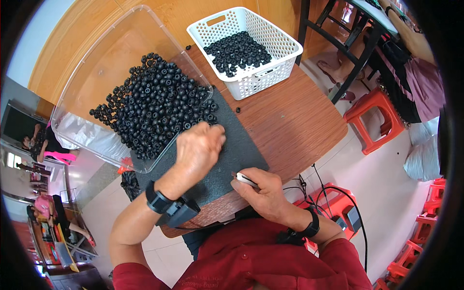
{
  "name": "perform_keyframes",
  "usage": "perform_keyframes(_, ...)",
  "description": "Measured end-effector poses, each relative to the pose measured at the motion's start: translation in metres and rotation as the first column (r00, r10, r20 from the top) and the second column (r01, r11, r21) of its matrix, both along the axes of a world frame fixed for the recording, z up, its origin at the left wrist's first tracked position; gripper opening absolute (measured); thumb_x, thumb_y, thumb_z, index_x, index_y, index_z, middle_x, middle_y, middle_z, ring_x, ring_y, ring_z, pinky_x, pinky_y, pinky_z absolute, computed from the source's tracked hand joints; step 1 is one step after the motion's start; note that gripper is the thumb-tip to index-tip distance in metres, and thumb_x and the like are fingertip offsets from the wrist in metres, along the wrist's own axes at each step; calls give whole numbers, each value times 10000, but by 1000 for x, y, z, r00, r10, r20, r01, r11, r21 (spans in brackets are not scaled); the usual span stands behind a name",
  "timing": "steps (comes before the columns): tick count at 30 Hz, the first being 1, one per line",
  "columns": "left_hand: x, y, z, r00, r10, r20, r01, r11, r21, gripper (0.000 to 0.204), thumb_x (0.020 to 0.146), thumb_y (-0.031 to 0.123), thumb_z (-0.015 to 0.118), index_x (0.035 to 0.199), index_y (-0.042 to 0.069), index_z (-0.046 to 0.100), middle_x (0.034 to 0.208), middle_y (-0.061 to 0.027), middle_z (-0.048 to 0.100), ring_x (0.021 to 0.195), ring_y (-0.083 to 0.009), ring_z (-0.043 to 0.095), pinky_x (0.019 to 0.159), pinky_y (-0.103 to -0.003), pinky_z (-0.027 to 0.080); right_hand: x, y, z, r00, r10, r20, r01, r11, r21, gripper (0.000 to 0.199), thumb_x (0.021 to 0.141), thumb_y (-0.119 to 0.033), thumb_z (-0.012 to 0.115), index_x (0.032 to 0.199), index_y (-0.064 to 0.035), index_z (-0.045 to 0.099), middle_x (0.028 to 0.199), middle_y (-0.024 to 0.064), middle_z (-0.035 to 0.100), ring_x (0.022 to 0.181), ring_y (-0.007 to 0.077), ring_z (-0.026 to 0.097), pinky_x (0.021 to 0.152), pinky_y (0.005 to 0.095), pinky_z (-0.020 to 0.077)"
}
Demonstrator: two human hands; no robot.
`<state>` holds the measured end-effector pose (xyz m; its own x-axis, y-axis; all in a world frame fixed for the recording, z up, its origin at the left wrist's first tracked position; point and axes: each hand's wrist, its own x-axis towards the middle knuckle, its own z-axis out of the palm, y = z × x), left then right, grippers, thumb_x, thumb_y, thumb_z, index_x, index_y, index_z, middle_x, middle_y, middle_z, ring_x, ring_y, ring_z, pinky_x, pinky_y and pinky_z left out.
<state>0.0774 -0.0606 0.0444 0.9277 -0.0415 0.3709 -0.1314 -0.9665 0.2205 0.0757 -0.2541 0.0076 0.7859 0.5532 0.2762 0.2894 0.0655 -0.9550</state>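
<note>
My left hand [200, 146] is at the near edge of a heap of small black ring-shaped parts [159, 99], over a dark grey mat [232, 145]. Its fingers curl down and press together, and whatever they may hold is hidden. The heap spills toward me from a clear plastic bin [79, 79] tipped on its side. In my right hand [265, 192], low over the mat's near right corner, is a small white-handled tool [247, 180], pinched between thumb and fingers. Its short dark tip points left, like a small knife's.
A white perforated basket [263, 72] holding more black parts stands at the back right of the brown table [295, 121]. One loose part [238, 110] lies near it. Cables and a red stool [333, 198] are beyond the right edge. Another person sits at the far right.
</note>
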Motion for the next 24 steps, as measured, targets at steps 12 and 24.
perform_keyframes(12, -50, 7, -33, 997, 21, -78, -20, 1000, 6, 205, 741, 130, 746, 816, 8, 599, 745, -118, 541, 663, -288, 593, 554, -390, 465, -11, 0, 2, 999, 30, -26, -31, 999, -32, 122, 836, -79, 672, 893, 16, 620, 709, 108, 595, 561, 165, 557, 522, 297, 439)
perform_keyframes(24, -80, 6, -34, 990, 118, -71, -135, 936, -326, 254, 657, -22, 734, 888, 0, 629, 853, -116, 555, 788, -300, 590, 669, -375, 491, -14, 7, -4, 999, 46, -14, -47, 996, -70, 122, 832, -89, 676, 882, 9, 623, 691, 113, 590, 556, 183, 557, 522, 303, 437)
